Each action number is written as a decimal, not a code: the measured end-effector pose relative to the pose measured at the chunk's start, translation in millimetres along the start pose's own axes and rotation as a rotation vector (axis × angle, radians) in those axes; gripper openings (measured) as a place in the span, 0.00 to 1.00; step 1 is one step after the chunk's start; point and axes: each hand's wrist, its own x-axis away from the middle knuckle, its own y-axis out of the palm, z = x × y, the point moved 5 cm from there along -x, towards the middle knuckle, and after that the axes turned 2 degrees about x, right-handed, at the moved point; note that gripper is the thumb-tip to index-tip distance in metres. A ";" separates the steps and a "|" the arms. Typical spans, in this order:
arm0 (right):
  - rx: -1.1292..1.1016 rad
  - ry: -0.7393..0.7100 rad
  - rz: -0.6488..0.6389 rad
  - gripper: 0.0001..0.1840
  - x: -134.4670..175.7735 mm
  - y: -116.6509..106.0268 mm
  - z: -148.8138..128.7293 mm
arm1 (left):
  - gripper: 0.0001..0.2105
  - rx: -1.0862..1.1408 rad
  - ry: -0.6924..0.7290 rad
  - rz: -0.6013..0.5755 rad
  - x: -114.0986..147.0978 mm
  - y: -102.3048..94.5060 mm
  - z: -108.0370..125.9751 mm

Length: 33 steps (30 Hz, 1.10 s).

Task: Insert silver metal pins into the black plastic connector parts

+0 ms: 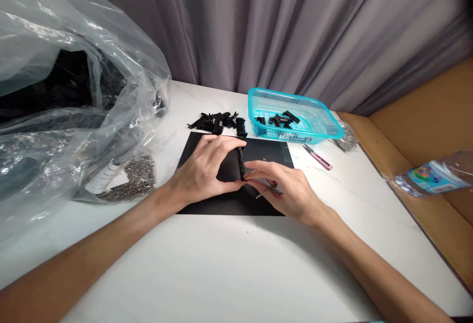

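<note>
My left hand [207,168] is closed in a pinch, gripping a narrow black plastic part [241,163] by its two ends between fingers and thumb. It is held over a black mat [221,206]. The fingertips of my right hand [284,185] meet the part's near end and right side. A thin metal tool [261,193] sticks out from beneath the curled right fingers; its full shape is hidden. Anything small between the right fingertips cannot be made out. Beyond the mat lie a pile of black plastic parts [212,122] and a separate black part [241,127].
A blue plastic basket [325,116] holds several black parts. Beside it is a pink-handled cutter [318,157]. On the left stand a large clear bag [121,32] and a bag of small metal pieces [138,177]. An open cardboard box [424,101] with a labelled plastic wrapper [432,175] is at right.
</note>
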 end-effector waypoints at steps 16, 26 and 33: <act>0.221 -0.062 0.180 0.18 5.4 5.5 -15.4 | 0.32 0.057 -0.101 0.036 1.1 -0.8 -4.4; 0.163 0.048 0.233 0.21 2.1 -3.5 -9.8 | 0.33 0.069 -0.099 0.085 -1.4 -3.5 -5.1; 0.048 0.031 0.183 0.25 5.1 -3.5 -3.7 | 0.34 0.090 -0.007 0.088 -1.7 -10.4 -0.7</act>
